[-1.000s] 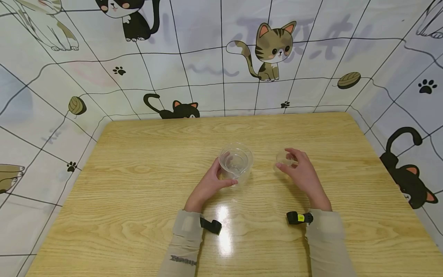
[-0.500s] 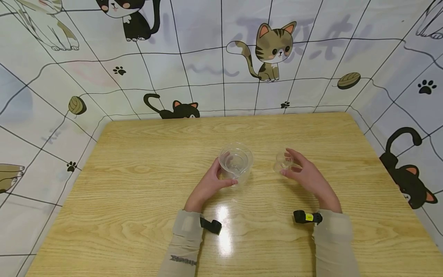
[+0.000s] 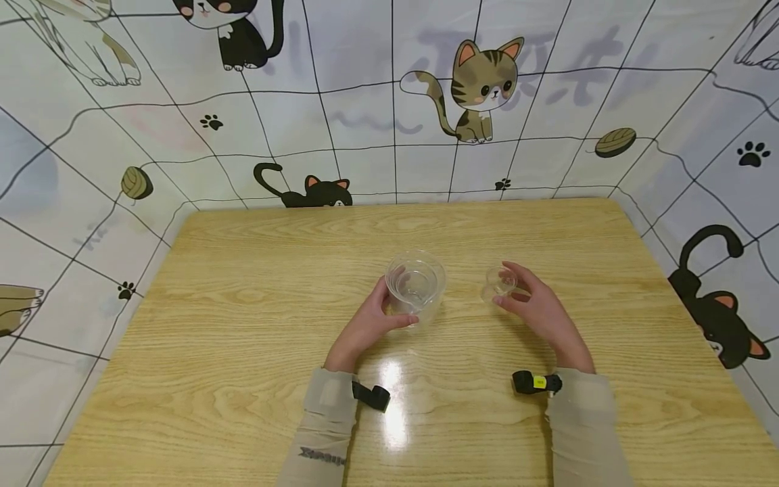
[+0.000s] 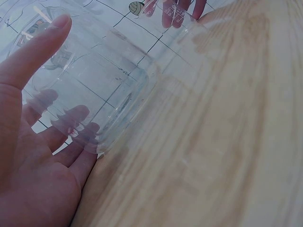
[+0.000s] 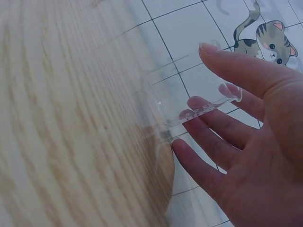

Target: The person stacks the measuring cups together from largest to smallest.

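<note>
Near the middle of the table stands a large clear cup [image 3: 420, 281], round and wide-rimmed. My left hand [image 3: 371, 321] holds it from its left side, thumb along the front and fingers behind. Seen in the left wrist view, the fingers show through the wall of the large cup [image 4: 106, 85]. A little to the right is a small clear cup [image 3: 496, 284]. My right hand [image 3: 541, 304] grips this one from the right, with thumb and fingers on either side. Small raised marks show on the small cup's side [image 5: 201, 111] in the right wrist view.
The wooden table [image 3: 255, 352] has a bright reflection in front of the large cup. A white sheet with cat drawings and grid lines [image 3: 365, 122] walls in the back and both sides. Black straps with cameras [image 3: 535, 382] sit on the wrists.
My right hand has shifted right and its thumb has drawn back along the small cup, leaving more of it in sight. My left hand and the large cup have stayed put.
</note>
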`<state>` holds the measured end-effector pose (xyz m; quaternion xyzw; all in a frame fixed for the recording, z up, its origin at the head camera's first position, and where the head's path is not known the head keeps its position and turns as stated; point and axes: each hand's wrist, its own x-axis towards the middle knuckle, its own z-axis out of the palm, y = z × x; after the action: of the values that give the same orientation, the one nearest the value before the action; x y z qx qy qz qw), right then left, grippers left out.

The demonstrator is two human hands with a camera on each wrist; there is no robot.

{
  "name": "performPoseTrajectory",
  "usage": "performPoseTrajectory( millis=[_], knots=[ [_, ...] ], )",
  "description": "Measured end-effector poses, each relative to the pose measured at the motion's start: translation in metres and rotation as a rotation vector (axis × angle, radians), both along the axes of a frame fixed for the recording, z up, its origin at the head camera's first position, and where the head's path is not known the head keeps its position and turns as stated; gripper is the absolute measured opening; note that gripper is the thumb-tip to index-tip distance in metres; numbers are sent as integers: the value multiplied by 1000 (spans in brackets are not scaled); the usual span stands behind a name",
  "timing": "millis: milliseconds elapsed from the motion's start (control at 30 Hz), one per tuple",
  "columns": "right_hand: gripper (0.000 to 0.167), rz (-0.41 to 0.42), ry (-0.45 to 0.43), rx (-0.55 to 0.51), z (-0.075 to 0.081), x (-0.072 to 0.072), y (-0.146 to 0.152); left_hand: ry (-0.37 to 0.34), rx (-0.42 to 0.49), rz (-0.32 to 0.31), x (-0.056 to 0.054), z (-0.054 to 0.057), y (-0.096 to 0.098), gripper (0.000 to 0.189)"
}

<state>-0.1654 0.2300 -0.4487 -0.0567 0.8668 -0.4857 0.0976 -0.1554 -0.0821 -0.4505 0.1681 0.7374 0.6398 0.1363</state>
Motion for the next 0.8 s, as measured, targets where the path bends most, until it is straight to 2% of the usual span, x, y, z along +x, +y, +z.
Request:
performPoseTrajectory(
  millis=[67,200,367,800],
  knots=[
    [71,-10,2,-5,-2,0,-1,3,0,8,-3,-7,0,87],
    [68,-24,5,-7,-3,1,-3,-5,12,10,-4,-11,0,87],
    [73,-42,-5,-12,-4,-1,-6,-3,1,1,-1,-1,1,87],
    [78,-37,1,-1,-6,-3,-13,-2,-8,-4,0,0,0,86]
  ],
)
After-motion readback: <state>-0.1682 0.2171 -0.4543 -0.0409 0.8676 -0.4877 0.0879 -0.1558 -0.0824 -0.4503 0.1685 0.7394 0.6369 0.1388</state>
